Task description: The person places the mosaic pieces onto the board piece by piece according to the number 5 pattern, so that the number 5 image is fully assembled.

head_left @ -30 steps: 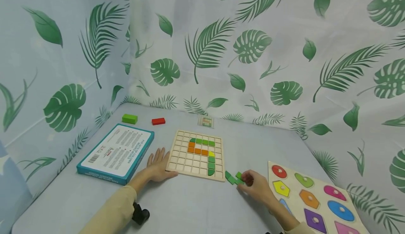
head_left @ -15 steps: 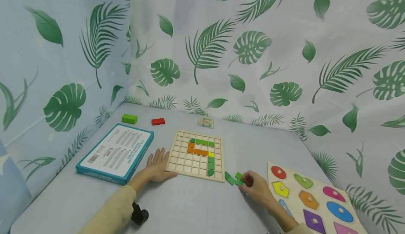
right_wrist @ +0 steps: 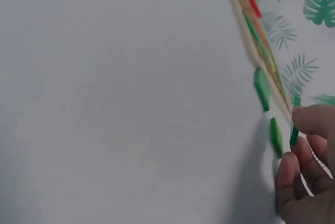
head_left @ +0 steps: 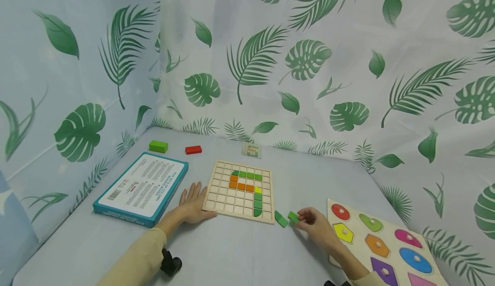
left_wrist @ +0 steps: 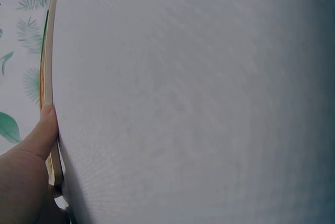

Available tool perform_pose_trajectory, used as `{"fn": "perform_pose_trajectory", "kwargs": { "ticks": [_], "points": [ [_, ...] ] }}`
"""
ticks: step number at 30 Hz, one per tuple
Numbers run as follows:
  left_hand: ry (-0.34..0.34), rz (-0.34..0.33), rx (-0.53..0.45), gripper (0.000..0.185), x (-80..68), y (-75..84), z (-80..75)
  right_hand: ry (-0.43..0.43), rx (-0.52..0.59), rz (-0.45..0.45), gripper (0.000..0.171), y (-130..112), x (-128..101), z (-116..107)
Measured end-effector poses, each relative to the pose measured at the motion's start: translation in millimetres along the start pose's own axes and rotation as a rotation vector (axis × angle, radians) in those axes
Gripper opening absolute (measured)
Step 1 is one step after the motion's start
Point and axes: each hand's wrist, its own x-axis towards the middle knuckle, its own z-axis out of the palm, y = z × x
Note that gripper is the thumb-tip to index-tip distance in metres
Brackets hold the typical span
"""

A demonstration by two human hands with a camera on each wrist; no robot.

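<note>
1. A teal-edged rectangular cardboard box with a white printed face [head_left: 141,188] lies flat at the left of the pale grey tabletop [head_left: 239,251].
2. Behind the box, near the leaf-print curtain, sit a small green wooden block [head_left: 158,146] and, to its right, a small red wooden block [head_left: 193,149], apart from each other.
3. The left hand [head_left: 192,204] lies flat on the tabletop between the box and the board, its fingers spread and straight. In the left wrist view the thumb [left_wrist: 39,132] presses against the board's near edge.
4. The square pale wooden grid board [head_left: 239,190] lies flat at the middle of the tabletop. Green, orange and yellow tiles fill some of its cells, forming a hook-like figure toward its right side.
5. A small printed pattern card [head_left: 251,149] lies behind the board, well apart from it.
6. A loose dark green wooden tile [head_left: 281,219] rests on the tabletop just beside the board's near right corner.
7. Just to the right of that tile, the right hand [head_left: 315,226] pinches a small bright green wooden tile [head_left: 293,216] between thumb and fingertips, low over the tabletop. Whether this tile touches the surface cannot be told. In the right wrist view it [right_wrist: 294,130] stands edge-on between the fingers.
8. At the far right lies a flat wooden shape puzzle board [head_left: 390,228] with knobbed pieces in red, green, yellow, orange, pink, blue and purple. The right forearm crosses its near left corner.
</note>
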Motion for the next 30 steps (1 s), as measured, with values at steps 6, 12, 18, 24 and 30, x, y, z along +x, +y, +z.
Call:
{"fn": "perform_pose_trajectory", "kwargs": {
  "ticks": [6,12,18,24,30],
  "points": [
    [-0.011,-0.015,0.034,0.093,-1.9,4.8,-5.7,0.005,0.01,-0.095,0.027,-24.9,5.0,10.5],
    [-0.015,-0.019,0.046,0.092,-3.3,5.9,-7.8,0.013,-0.003,-0.22,0.025,-30.6,20.7,38.8],
    [-0.02,-0.023,0.016,0.093,-0.5,1.6,-2.1,0.001,-0.005,-0.306,0.026,-45.4,26.3,58.4],
    [-0.011,-0.015,0.012,0.092,-1.0,1.1,-2.0,-0.01,-0.011,-0.351,0.026,-53.5,29.4,69.3],
    [-0.03,-0.022,0.023,0.092,-2.9,3.9,-6.1,-0.013,-0.047,-0.374,0.026,-56.6,31.5,77.2]
  ]
}}
